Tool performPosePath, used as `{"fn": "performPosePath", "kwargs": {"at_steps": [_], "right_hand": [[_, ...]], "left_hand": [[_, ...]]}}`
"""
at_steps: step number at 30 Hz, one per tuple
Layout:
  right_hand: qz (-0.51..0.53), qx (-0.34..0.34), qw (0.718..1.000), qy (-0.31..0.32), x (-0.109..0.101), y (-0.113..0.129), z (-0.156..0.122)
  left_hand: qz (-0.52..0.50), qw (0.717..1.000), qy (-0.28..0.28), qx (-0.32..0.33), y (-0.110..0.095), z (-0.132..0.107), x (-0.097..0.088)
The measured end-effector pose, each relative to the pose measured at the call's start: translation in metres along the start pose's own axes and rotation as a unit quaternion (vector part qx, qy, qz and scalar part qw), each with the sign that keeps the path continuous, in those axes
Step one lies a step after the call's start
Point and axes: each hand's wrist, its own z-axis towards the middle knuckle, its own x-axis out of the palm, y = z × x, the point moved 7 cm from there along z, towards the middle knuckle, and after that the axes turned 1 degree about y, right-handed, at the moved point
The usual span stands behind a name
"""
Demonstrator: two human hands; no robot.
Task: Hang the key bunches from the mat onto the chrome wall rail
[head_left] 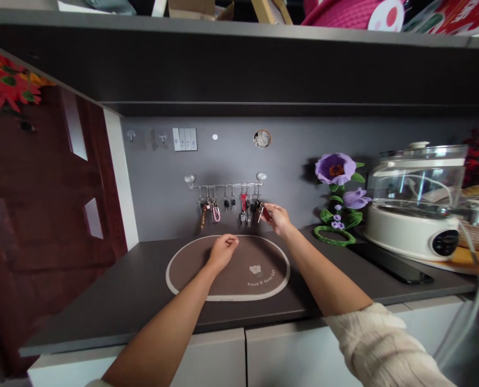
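My right hand (278,219) reaches to the right end of a wall-mounted key rack (227,186). Its fingers are closed on a bunch of keys (265,214) with a dark red tag; whether the ring still touches a hook is too small to tell. Several other keys hang from the rack, among them a pink loop (216,213), a red strap (243,202) and a brown strap (203,217). Over the oval brown mat (195,274), my left hand (223,251) is curled with its fingers together, and nothing shows in it.
On the right of the counter stand a purple crocheted flower (335,169), a black phone-like slab (396,264) and a white appliance with a clear top (408,228). A dark shelf (239,64) overhangs the counter. Two clear hooks (162,138) are on the wall at left.
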Motion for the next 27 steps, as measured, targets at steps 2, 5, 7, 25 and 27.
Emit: {"fn": "performPosePath", "kwargs": {"at_steps": [2,5,7,25,27], "right_hand": [[-0.007,-0.012,1.000,-0.014,0.003,0.008,0.008],[-0.020,-0.026,0.999,-0.036,0.007,0.018,0.019],[-0.023,-0.038,0.998,-0.046,0.009,0.023,0.026],[-0.072,-0.037,0.992,-0.093,0.013,0.020,0.054],[-0.081,-0.030,0.992,-0.090,0.011,0.017,0.054]], "left_hand": [[-0.007,1.000,0.001,-0.001,-0.001,-0.001,0.001],[-0.015,1.000,0.005,-0.001,-0.002,-0.001,0.002],[-0.016,1.000,0.006,-0.003,-0.001,-0.001,0.002],[-0.026,0.999,-0.002,-0.022,0.002,0.001,0.001],[-0.025,0.999,-0.001,-0.022,0.002,0.001,0.001]]}}
